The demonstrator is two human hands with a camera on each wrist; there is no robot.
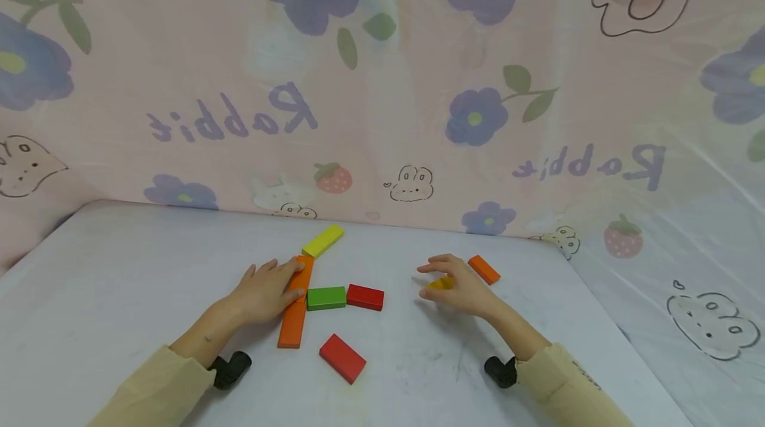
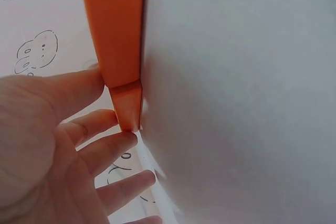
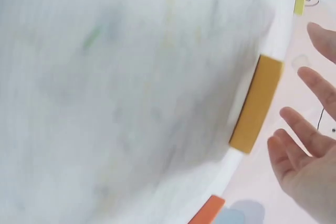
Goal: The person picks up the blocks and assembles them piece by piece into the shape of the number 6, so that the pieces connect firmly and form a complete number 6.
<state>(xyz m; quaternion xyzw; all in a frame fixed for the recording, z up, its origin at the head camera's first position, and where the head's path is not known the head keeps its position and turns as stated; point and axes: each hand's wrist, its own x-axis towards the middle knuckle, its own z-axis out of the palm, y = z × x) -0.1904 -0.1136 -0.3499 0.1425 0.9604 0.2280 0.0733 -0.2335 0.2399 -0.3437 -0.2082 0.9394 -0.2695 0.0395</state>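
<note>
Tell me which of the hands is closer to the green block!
Left. The left hand touches an orange block beside the green block; the right hand is farther away, around the dark yellow block.

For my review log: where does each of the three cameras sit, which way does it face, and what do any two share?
Head: worn on the head, facing forward and down over the white table toward the printed backdrop; left hand, right hand and sleeves show.
Left wrist: on that wrist, facing two orange blocks in line; only the left hand shows.
Right wrist: on that wrist, facing the mustard block; only the right hand shows.
Shared: head and right wrist both show the mustard block.
</note>
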